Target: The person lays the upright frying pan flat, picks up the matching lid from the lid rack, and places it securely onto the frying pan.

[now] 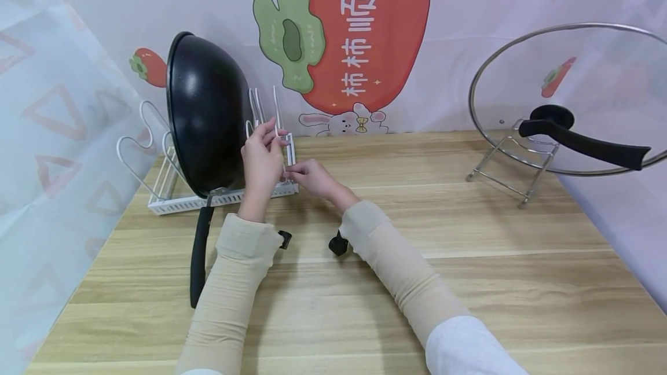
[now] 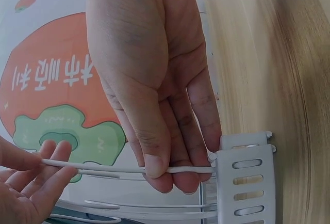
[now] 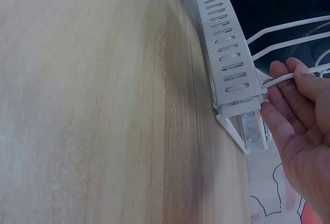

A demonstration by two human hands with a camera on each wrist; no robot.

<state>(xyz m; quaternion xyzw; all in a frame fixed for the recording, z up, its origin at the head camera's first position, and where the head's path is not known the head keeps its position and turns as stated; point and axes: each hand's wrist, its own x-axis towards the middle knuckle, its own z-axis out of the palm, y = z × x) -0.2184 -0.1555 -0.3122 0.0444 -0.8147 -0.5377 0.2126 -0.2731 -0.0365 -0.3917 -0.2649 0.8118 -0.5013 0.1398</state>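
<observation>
A white wire rack (image 1: 179,206) with a slotted base stands at the back left, and its upright wire divider (image 2: 180,170) is between both hands. My left hand (image 1: 262,154) pinches this divider higher up, toward its far end. Lower down, close to the slotted base (image 3: 227,53), my right hand (image 1: 314,178) pinches the same wire between thumb and fingers. A black wok (image 1: 208,114) stands on its side in the rack, left of the hands. Its black handle (image 1: 200,259) points toward me.
A large glass lid (image 1: 599,158) with a black handle (image 1: 589,142) leans on a metal wire stand (image 1: 500,172) at the right. Small black pieces (image 1: 339,245) show beside the sleeves. Behind the wooden table (image 1: 396,282) hangs a printed cloth (image 1: 448,85).
</observation>
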